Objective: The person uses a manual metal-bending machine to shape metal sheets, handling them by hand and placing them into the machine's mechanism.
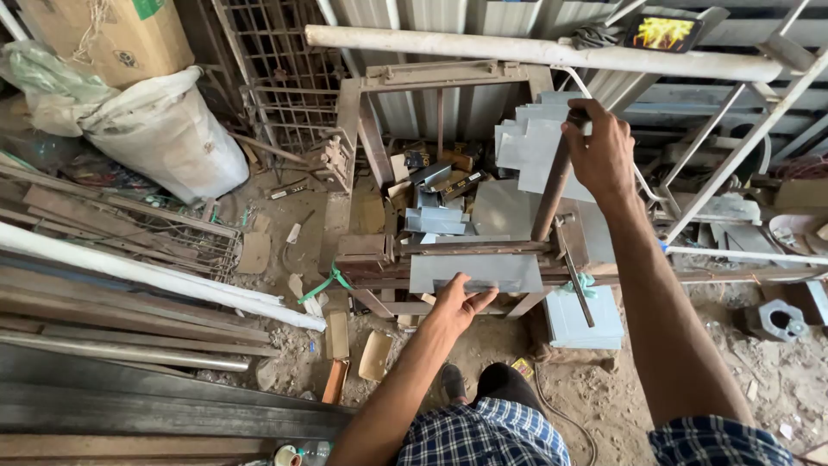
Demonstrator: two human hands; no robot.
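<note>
My left hand (457,302) holds the near edge of a flat grey metal sheet piece (476,271) that sits in a rusty hand-operated cutting machine (448,250). Higher up, my right hand (601,154) is closed around the top of the machine's rusty lever handle (549,192), which stands nearly upright. Several cut grey sheet pieces (526,142) are stacked behind the machine, and more lie on its bed (435,217).
A stack of grey sheets (582,318) lies on the dirt floor to the right. Long metal bars and pipes (129,276) lie at left, with a white sack (164,129), a cardboard box (103,34) and a wire grille (289,78) behind. A white pipe (535,52) crosses overhead.
</note>
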